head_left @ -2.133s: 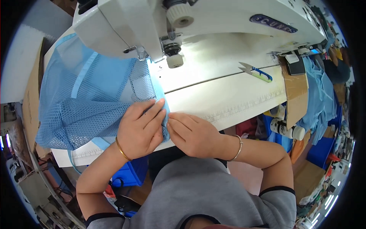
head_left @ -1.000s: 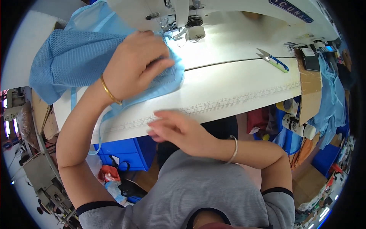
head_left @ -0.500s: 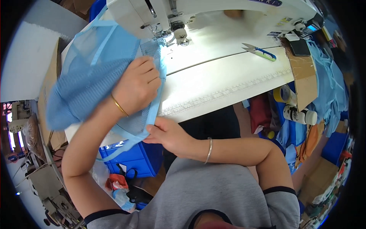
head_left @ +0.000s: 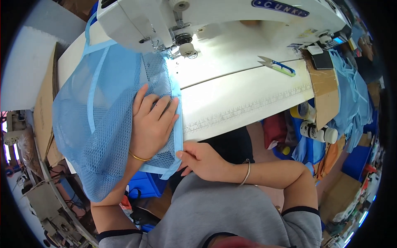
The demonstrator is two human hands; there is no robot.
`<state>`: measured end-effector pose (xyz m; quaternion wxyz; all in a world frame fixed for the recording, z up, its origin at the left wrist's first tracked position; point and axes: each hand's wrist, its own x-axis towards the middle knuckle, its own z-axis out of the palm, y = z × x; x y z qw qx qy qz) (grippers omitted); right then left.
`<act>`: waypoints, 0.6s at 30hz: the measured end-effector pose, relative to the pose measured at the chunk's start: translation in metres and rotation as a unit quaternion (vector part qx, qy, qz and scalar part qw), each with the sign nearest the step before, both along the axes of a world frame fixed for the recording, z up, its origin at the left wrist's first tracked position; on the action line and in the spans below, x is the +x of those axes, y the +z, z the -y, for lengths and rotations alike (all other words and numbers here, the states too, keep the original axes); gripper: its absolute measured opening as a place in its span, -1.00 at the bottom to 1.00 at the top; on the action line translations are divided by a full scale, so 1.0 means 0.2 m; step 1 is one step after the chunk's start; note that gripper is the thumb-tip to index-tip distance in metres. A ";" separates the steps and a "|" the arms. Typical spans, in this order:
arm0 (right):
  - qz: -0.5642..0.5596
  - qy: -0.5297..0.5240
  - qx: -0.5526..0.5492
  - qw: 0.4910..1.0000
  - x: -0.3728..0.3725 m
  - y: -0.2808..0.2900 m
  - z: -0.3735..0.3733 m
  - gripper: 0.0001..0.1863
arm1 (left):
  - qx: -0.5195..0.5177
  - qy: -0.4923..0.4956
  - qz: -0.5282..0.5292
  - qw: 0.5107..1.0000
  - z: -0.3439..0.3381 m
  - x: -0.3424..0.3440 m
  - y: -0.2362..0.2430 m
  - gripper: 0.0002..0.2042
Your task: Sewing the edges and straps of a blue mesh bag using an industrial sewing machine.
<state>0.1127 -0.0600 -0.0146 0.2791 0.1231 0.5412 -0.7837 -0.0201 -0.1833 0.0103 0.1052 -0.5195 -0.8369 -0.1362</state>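
Note:
A light blue mesh piece with a paler binding strip (head_left: 175,107) along its right edge lies on the white sewing table. Its far end sits under the needle area of a white sewing machine (head_left: 182,46). My left hand (head_left: 151,124) rests flat on the blue mesh fabric (head_left: 109,120), fingers spread and pointing toward the machine. A loose fold of the mesh drapes over my left forearm. At the near end of the strip, my right hand (head_left: 202,160) pinches the bound edge between thumb and fingers, close to the table's front edge.
Thread snips (head_left: 277,66) with a blue and green handle lie on the table at right. A printed ruler (head_left: 248,107) runs along the front edge. Cardboard (head_left: 324,91), a tape roll (head_left: 304,110) and a white bottle (head_left: 318,132) are at the right end. Below stands a blue bin (head_left: 147,184).
My left hand has gone from curled to flat and spread on the mesh, nearer to me. The mesh has been laid out wider, its fold dropping over my forearm. My right hand has shifted slightly right.

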 end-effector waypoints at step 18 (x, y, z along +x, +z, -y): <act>0.017 0.050 0.018 0.998 -0.17 0.08 -0.09 -0.74 | 0.004 -0.007 -0.009 1.000 -0.04 -0.13 -0.01 -0.67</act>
